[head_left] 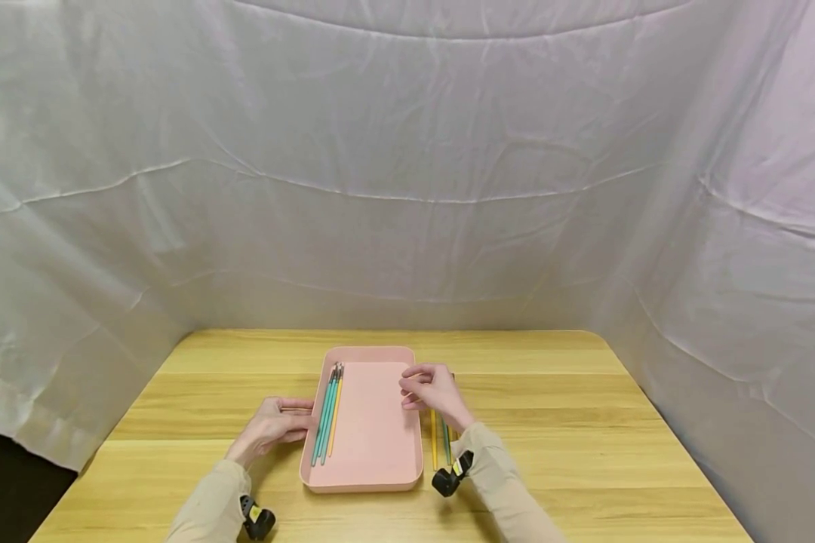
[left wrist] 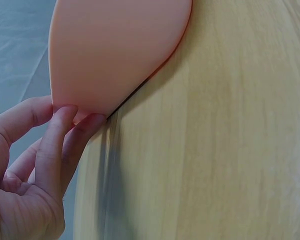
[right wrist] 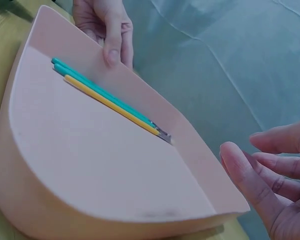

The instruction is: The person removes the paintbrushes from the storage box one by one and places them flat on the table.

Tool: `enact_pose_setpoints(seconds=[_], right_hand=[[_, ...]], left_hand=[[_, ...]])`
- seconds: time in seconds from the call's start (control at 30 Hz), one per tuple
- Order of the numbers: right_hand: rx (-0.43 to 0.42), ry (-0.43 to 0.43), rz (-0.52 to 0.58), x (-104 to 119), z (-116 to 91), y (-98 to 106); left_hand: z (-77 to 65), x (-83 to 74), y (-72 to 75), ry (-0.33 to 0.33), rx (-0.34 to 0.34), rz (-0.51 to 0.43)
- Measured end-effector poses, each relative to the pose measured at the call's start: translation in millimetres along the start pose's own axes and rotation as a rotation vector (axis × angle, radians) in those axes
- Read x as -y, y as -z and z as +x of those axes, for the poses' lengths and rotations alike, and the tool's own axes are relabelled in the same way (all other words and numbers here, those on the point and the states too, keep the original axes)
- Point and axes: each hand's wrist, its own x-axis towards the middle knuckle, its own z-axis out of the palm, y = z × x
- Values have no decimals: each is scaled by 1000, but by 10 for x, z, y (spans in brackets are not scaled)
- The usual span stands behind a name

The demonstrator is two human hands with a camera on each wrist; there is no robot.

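A shallow pink tray lies on the wooden table. Along its left inner side sit three slim paintbrushes: two teal brushes and a yellow brush. My left hand touches the tray's outer left wall, fingertips at the wall and rim in the left wrist view. My right hand hovers at the right rim with loosely bent fingers, thumb apart from the index finger, nothing visible in it. Under this hand and sleeve, right of the tray, more brushes lie on the table, yellow and teal, partly hidden.
Grey-white cloth hangs behind the table and along both sides. The wooden tabletop extends to the left and right of the tray. Each wrist wears a small black camera.
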Motion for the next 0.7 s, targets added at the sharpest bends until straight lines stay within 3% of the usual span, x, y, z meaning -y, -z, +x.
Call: enact_pose_setpoints(seconds=[0.7], right_hand=[[58,-42,-6,12,157,-378]], left_hand=[[-11,3,0,-11,2,-7]])
